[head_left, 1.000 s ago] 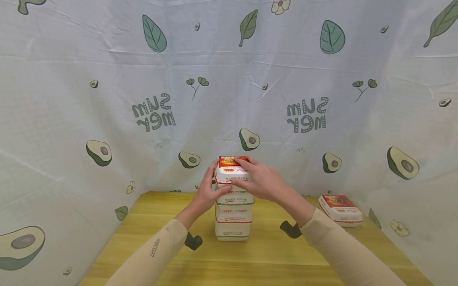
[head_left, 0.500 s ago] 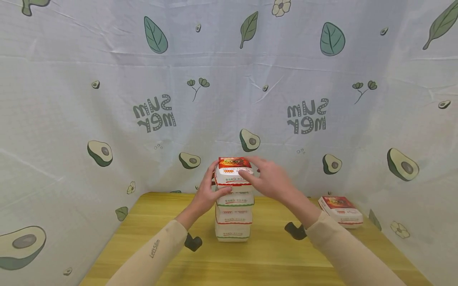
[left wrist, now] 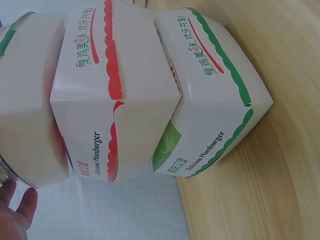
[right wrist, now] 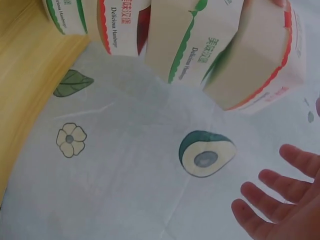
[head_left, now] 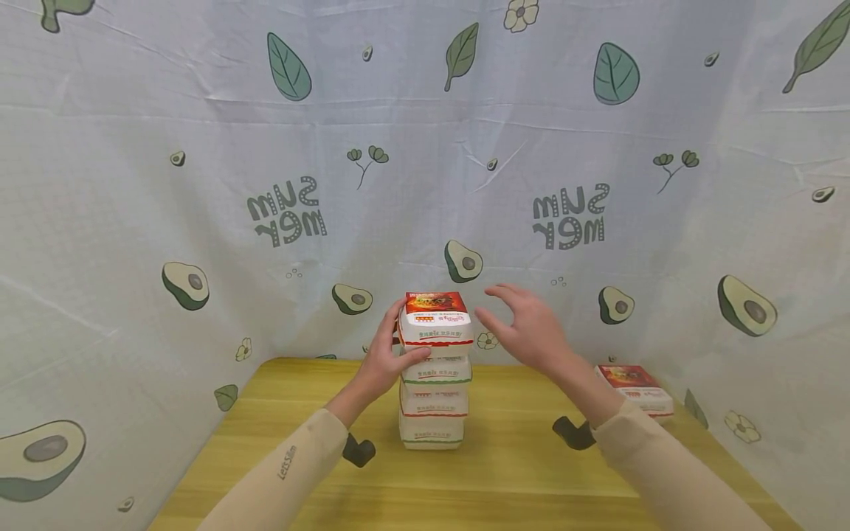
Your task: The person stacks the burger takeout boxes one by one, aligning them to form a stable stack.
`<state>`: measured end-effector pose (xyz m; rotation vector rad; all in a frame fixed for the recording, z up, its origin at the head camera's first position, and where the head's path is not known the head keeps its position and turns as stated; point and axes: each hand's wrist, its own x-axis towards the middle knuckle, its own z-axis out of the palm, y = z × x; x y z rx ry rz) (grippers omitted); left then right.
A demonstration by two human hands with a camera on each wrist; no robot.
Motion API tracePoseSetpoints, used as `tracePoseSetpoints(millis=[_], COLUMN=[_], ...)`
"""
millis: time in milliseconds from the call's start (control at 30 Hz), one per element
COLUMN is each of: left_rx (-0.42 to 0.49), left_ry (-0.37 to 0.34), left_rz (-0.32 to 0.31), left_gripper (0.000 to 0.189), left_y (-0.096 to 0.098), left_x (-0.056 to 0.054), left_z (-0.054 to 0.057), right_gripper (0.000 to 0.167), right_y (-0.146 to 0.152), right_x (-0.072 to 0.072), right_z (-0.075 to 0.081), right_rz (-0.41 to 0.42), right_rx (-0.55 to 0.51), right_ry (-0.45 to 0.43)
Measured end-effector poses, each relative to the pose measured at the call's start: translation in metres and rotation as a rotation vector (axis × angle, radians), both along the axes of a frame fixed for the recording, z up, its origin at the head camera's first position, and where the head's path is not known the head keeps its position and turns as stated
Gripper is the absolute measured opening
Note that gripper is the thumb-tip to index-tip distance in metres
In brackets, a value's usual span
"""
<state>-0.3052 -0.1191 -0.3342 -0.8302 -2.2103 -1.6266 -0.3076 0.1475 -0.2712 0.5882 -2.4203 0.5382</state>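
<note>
Several white hamburger boxes stand in a stack on the wooden table [head_left: 319, 413]; their edge trims alternate red and green. The topmost hamburger box [head_left: 436, 324] has a red picture lid and red trim. My left hand [head_left: 381, 361] holds it at its left side, thumb across the lower front and fingers along the side. In the left wrist view only some fingertips of that hand show, beside the lower green-trimmed box [left wrist: 210, 100] and red-trimmed box [left wrist: 110, 85]. To the right of the top box my right hand [head_left: 534, 332] hangs in the air, fingers spread, touching nothing.
Another red-lidded hamburger box [head_left: 637, 387] lies at the table's right, partly behind my right forearm. Black wrist-worn pieces stick out by the left sleeve [head_left: 299, 457] and right sleeve. A printed avocado curtain [head_left: 425, 206] hangs close behind the table.
My right hand has let go of the top box and moved off to the right, its fingers spreading. The left hand and the stack have stayed in place.
</note>
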Motion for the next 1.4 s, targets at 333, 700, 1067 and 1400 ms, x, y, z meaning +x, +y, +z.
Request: tracePoseSetpoints(millis=[333, 700, 1067, 1400], left_rx=[-0.001, 0.001, -0.001, 0.022], left_ry=[-0.015, 0.006, 0.017, 0.033], left_rz=[0.006, 0.013, 0.018, 0.049], left_gripper=[0.09, 0.09, 0.09, 0.093], left_y=[-0.001, 0.0, -0.001, -0.002], left_x=[0.0, -0.001, -0.002, -0.036], left_z=[-0.001, -0.001, -0.005, -0.029], right_gripper=[0.062, 0.069, 0.071, 0.078], right_y=[0.038, 0.09, 0.142, 0.18], right_x=[-0.004, -0.007, -0.013, -0.022], right_z=[-0.012, -0.024, -0.044, -0.061], right_rz=[-0.048, -0.05, -0.076, -0.122], right_rx=[0.021, 0.009, -0.006, -0.026], right_ry=[-0.086, -0.159, -0.241, -0.332])
